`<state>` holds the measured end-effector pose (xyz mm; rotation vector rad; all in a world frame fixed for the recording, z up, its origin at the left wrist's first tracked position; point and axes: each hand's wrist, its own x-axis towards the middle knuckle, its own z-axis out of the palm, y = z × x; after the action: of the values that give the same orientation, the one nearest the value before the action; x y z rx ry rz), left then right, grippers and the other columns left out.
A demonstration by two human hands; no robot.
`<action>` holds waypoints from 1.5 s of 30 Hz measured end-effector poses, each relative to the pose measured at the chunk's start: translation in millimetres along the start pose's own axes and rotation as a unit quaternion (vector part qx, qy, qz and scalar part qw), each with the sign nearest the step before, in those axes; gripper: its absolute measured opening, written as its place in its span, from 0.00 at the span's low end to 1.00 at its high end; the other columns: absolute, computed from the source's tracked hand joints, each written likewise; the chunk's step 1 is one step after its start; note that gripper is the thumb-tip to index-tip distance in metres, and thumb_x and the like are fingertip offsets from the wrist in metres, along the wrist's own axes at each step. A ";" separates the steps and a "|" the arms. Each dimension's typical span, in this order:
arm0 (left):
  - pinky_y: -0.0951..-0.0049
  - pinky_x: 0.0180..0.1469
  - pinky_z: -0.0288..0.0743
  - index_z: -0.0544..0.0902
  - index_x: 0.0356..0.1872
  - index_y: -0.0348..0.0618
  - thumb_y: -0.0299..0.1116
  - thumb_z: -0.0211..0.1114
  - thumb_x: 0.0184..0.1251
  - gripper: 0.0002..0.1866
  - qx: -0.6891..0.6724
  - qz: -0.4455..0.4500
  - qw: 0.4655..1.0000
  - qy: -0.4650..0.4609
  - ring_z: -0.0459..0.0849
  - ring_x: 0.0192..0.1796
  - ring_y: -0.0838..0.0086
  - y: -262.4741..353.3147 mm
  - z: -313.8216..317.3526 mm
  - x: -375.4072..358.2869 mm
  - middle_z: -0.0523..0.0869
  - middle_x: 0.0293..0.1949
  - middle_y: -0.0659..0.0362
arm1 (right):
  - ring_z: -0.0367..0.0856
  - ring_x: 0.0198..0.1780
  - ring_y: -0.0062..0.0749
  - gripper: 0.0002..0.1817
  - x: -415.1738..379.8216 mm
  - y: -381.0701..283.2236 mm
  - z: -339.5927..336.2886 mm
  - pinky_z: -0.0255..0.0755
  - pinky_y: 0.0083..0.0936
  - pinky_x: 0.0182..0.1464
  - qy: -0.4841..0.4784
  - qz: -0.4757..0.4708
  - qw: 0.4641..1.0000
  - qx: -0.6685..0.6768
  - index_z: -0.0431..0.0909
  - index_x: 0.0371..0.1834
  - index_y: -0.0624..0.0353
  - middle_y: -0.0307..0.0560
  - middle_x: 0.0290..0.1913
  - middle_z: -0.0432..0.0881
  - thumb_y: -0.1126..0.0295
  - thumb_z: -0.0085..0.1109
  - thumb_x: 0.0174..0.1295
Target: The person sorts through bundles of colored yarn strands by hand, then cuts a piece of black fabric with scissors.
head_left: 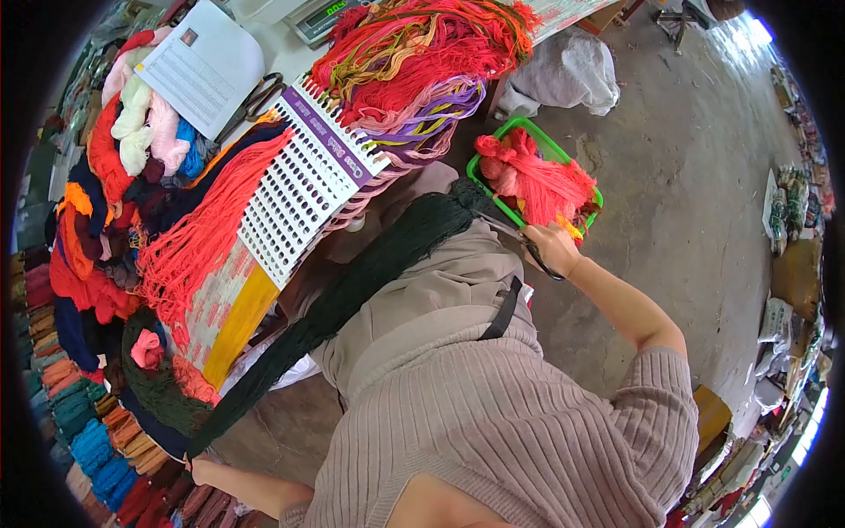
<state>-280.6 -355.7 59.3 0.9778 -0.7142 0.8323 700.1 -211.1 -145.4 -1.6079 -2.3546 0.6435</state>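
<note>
A long skein of dark green yarn [352, 286] stretches across my lap. My left hand [195, 466], at the lower left and partly hidden, grips its lower end. In my right hand [553, 246] is a pair of scissors [544, 263], fingers closed around the dark handles. The blades reach toward the skein's upper end and overlap it in this view. A punched white card with a purple header [299, 180] lies on the table edge, over coral yarn strands [216, 216].
A green basket [521, 125] with coral yarn stands on the floor by my right hand. Mixed yarn bundles [422, 53], a printed sheet [201, 66] and a digital scale [319, 19] are on the table. A white sack [568, 70] sits beyond; stacked skeins [106, 453] lie left.
</note>
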 end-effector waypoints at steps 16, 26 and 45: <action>0.63 0.40 0.73 0.77 0.42 0.38 0.27 0.54 0.56 0.12 0.134 0.033 0.959 0.246 0.79 0.35 0.67 11.4 41.5 -75.4 0.78 0.30 0.56 | 0.77 0.32 0.49 0.18 1.0 -1.3 6.4 0.72 0.40 0.37 -0.023 -0.026 0.999 -0.011 0.73 0.42 0.54 0.48 0.30 0.78 0.63 0.62 0.47; 0.65 0.40 0.72 0.77 0.42 0.39 0.26 0.53 0.55 0.12 0.198 0.058 0.901 0.381 0.78 0.34 0.69 -22.2 17.1 -51.0 0.77 0.30 0.57 | 0.80 0.31 0.40 0.11 -4.3 -5.1 8.9 0.73 0.31 0.33 0.088 0.032 0.967 0.238 0.73 0.40 0.59 0.47 0.26 0.76 0.73 0.58 0.52; 0.69 0.60 0.61 0.73 0.44 0.36 0.23 0.59 0.63 0.09 0.303 0.246 0.549 0.739 0.67 0.36 0.75 -167.3 -31.0 202.5 0.65 0.29 0.64 | 0.76 0.26 0.47 0.16 30.0 -106.9 -41.2 0.71 0.37 0.31 -0.047 -0.155 0.986 0.031 0.74 0.38 0.54 0.48 0.25 0.77 0.66 0.63 0.45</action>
<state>-32.0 -324.7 144.4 0.2721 0.9408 2.0539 617.3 -206.5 -60.8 -1.1744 -2.5493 0.7275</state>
